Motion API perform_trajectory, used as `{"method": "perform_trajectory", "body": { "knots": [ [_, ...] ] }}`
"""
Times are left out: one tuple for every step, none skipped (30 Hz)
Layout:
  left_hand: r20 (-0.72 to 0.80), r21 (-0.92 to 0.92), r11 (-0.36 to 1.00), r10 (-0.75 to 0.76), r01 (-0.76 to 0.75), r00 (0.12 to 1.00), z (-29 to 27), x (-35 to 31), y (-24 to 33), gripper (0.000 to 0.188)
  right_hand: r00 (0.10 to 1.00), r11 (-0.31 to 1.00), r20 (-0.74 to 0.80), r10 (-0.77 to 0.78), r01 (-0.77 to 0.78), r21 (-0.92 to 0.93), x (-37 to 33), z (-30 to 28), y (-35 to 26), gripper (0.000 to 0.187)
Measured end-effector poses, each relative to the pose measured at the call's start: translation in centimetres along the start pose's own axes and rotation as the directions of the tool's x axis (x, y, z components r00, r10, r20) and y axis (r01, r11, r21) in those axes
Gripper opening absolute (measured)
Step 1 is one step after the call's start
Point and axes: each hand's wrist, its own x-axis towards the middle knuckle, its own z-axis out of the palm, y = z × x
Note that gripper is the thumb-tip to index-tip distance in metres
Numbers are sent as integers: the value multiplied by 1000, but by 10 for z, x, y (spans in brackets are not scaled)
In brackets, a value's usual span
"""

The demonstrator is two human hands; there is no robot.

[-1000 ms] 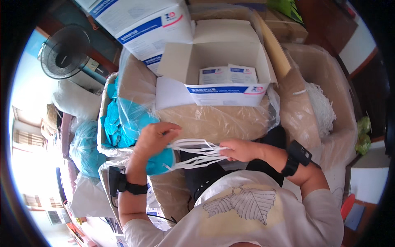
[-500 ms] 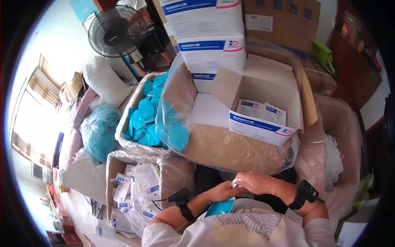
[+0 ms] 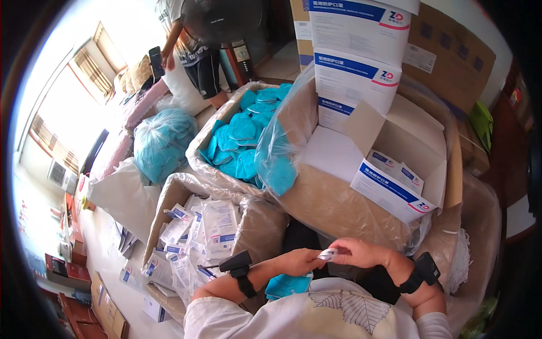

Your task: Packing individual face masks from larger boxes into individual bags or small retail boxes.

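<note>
In front of my chest both hands meet at a small white item with dark marks point(image 3: 327, 255), perhaps a bundle of strips; its kind is too small to make out. My left hand point(image 3: 305, 261) is closed on its left end. The curled fingers of my right hand point(image 3: 359, 252) pinch its other end. Below my left hand, teal face masks point(image 3: 288, 286) rest on my lap. To the left, a lined carton point(image 3: 165, 204) holds many white and blue packets point(image 3: 219, 226). More teal masks point(image 3: 243, 131) fill another lined carton beyond it.
A white box point(image 3: 389, 189) with flaps up holds small packs, on a plastic-covered large carton point(image 3: 339, 198). White-and-blue boxes point(image 3: 358, 73) are stacked behind. A bag of teal masks point(image 3: 164, 144) lies far left. A person point(image 3: 197, 62) with a phone stands by a fan point(image 3: 220, 20).
My view has swung left, so the cartons appear further right. The person at the back shows more fully, holding a phone. My hands stay together at the white item, slightly further apart.
</note>
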Motion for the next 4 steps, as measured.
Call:
{"method": "perform_trajectory", "body": {
  "knots": [
    [-30, -35, 999, 10, -12, 999, -1, -3, -6, 25, 999, 999, -24, -24, 25, 42, 5, -3, 2, 28],
    [-97, -125, 992, 19, -31, 995, -2, -6, -13, 26, 999, 994, -50, 14, -9, 106, 14, -7, 11, 30],
    [-164, -213, 976, 21, -56, 986, -3, -8, -20, 28, 995, 991, -77, 65, -56, 121, 19, -14, 10, 31],
    [-230, -296, 951, 18, -88, 973, -3, -10, -28, 30, 988, 985, -103, 116, -102, 137, 27, -22, 7, 32]
  ]
}}
